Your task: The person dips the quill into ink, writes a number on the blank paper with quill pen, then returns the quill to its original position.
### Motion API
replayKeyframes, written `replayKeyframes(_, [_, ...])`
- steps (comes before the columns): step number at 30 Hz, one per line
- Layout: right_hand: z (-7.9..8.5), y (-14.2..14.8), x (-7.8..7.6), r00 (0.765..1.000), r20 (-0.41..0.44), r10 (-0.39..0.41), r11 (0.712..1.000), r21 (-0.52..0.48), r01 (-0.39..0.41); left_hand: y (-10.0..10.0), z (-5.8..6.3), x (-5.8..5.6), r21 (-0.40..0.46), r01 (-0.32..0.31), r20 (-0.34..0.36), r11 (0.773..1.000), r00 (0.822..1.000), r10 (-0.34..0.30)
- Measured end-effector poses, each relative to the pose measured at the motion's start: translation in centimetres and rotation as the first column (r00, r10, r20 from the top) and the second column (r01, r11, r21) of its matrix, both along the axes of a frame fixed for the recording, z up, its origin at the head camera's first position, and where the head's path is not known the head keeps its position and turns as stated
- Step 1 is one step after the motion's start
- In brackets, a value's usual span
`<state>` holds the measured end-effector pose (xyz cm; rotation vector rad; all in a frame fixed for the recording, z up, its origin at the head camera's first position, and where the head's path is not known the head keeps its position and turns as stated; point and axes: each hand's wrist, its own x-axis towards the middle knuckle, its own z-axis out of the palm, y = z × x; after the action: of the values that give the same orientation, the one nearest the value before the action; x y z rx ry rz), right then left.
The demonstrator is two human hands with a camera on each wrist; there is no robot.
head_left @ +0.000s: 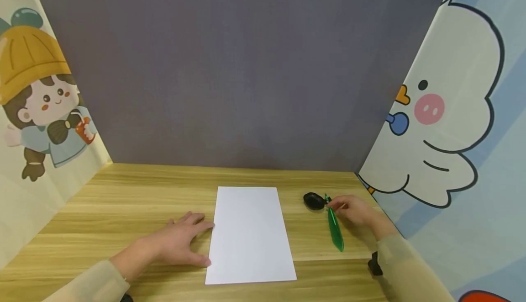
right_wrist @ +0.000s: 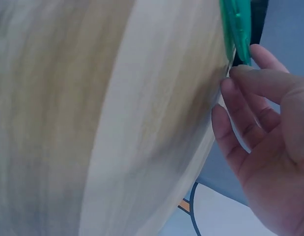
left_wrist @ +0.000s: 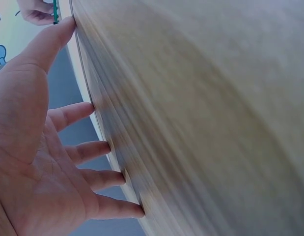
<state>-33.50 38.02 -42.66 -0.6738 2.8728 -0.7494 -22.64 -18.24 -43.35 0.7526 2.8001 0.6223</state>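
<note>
Paper (head_left: 250, 238), a single blank white sheet, lies flat on the wood-grained bench (head_left: 135, 201) in the lower middle of the head view, its long sides running up the frame. Just to its left the left hand (head_left: 176, 245) rests palm down with fingers spread wide; thumb and forefinger tips reach the sheet's left edge, and it has hold of nothing. In the left wrist view its fingertips meet the bench while the palm arches clear.

Towards the right of the head view, well apart from the paper, the right hand (head_left: 356, 210) has thumb and forefinger brought together in what looks like a light pinch on the narrow upper end of a slim, translucent green implement (head_left: 335, 233). Its broad end points towards the bottom of the frame; its exact kind is hard to tell. A black rounded object (head_left: 314, 201) sits just beside the pinched end, a thin neck running towards the fingertips. Whether the hand touches that neck too, I cannot make out.

The step in hand appears to be taking up the green implement while the other hand minds the sheet. If so, the next move calls for a firmer pinch and a clean lift, keeping the black object from being dragged along. Light pressure from the left hand would probably suffice, as a loose sheet slides easily.
</note>
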Motion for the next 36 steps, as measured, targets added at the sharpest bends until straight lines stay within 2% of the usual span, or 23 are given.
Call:
replayKeyframes(11, [-0.4,-0.6,-0.2,1.0,-0.029,0.011,1.0,0.024,-0.011,-0.1,0.0,0.0,0.005,-0.005,0.006,1.0,1.0,0.005])
replayKeyframes(17, [-0.5,-0.8,-0.1,0.999,-0.034,-0.015,0.999,0.035,0.016,-0.1,0.1,0.0,0.001,-0.005,0.012,1.0,1.0,0.005])
replayKeyframes(23, [-0.4,-0.7,0.2,0.995,-0.1,-0.032,0.997,0.064,0.038,0.0,0.1,0.0,-0.003,-0.003,0.018,1.0,1.0,0.003])
replayKeyframes(30, [0.0,-0.5,0.9,0.976,-0.217,0.01,0.994,0.105,0.013,0.0,0.2,0.0,-0.003,-0.003,0.029,1.0,1.0,0.003])
replayKeyframes(36, [0.2,-0.2,1.2,0.963,-0.269,0.014,0.991,0.132,0.023,0.1,0.2,0.0,-0.009,-0.007,0.033,1.0,0.999,0.008])
